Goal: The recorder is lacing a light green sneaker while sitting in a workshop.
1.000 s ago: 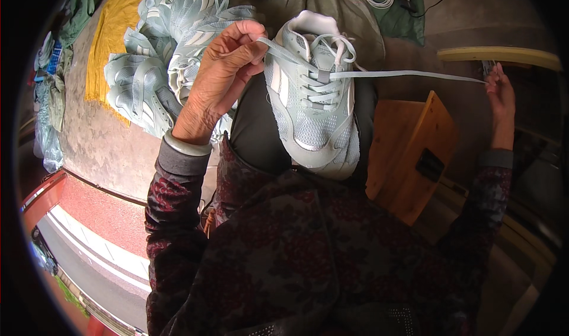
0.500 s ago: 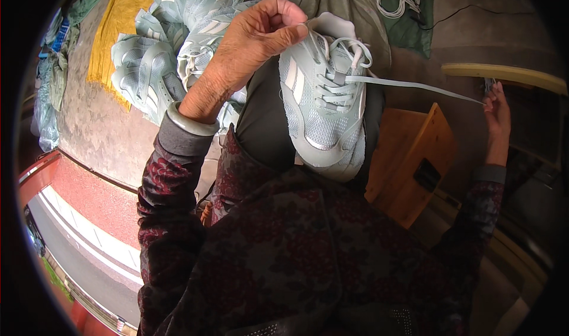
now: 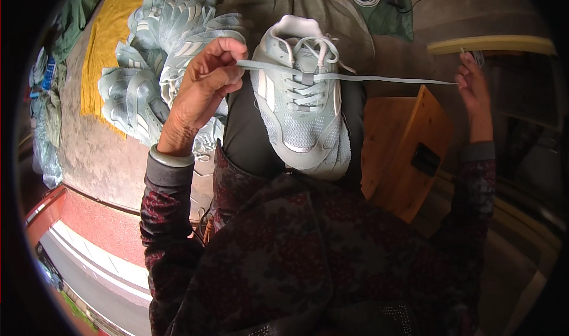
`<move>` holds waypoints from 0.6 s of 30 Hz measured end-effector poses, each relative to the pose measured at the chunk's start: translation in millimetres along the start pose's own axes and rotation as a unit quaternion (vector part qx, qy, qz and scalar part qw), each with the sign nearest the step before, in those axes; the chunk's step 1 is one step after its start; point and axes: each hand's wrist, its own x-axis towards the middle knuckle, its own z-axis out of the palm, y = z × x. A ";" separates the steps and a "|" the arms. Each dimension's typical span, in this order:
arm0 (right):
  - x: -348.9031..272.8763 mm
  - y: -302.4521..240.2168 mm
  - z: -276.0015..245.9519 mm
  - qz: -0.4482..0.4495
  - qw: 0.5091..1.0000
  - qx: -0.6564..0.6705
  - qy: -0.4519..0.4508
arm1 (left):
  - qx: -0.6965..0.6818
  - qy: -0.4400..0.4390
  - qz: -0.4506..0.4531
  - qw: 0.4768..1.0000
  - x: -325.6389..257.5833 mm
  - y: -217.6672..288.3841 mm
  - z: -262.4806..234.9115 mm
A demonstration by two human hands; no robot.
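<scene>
Sneaker (image 3: 302, 107) lies on my lap, pale grey-green, long axis running nearly straight away from me: toe toward my body, heel and collar at the far end, tilted a little to my left at the top. Its sole side rests against my dark trousers (image 3: 249, 134), laces facing up at me. One flat lace (image 3: 385, 79) runs out of the upper eyelets and stretches taut, almost level, across to the right. My left hand (image 3: 204, 87) sits just beside the shoe's collar, fingers curled in, thumb and forefinger pinched on the near end of that lace. My right hand (image 3: 474, 87) is well apart, out at arm's length, closed narrow on the far end of the lace. Between the shoe and that hand stands a wooden stool (image 3: 403, 146), tipped at an angle. Beyond my left hand a pile of matching shoes (image 3: 148, 81) lies on a yellow cloth (image 3: 106, 39) on the floor
</scene>
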 end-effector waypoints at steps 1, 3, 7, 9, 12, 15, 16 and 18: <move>-5.0 3.4 7.3 -0.002 1.000 0.003 0.006 | 0.003 0.006 -0.001 1.000 0.5 -0.3 -1.2; -15.8 10.0 23.8 -0.016 1.000 -0.009 -0.021 | 0.027 0.008 -0.010 1.000 0.8 1.5 -1.9; -40.2 19.4 67.7 -0.012 0.997 -0.061 -0.039 | 0.091 0.048 -0.005 0.995 2.2 9.0 -1.2; -54.5 23.8 84.9 -0.023 0.987 -0.128 -0.097 | 0.062 0.102 -0.004 0.993 5.0 12.1 -2.7; -69.8 35.8 105.4 -0.044 0.966 -0.183 -0.180 | 0.139 0.099 -0.004 0.985 7.5 17.8 8.2; -92.1 45.6 138.6 -0.058 0.949 -0.208 -0.229 | 0.238 0.057 -0.014 0.970 9.5 24.6 31.5; -99.4 49.0 147.4 -0.070 0.940 -0.227 -0.244 | 0.294 0.021 -0.033 0.955 11.6 26.7 41.4; -112.4 56.4 168.0 -0.109 0.921 -0.247 -0.282 | 0.354 0.001 -0.043 0.934 15.5 22.6 57.5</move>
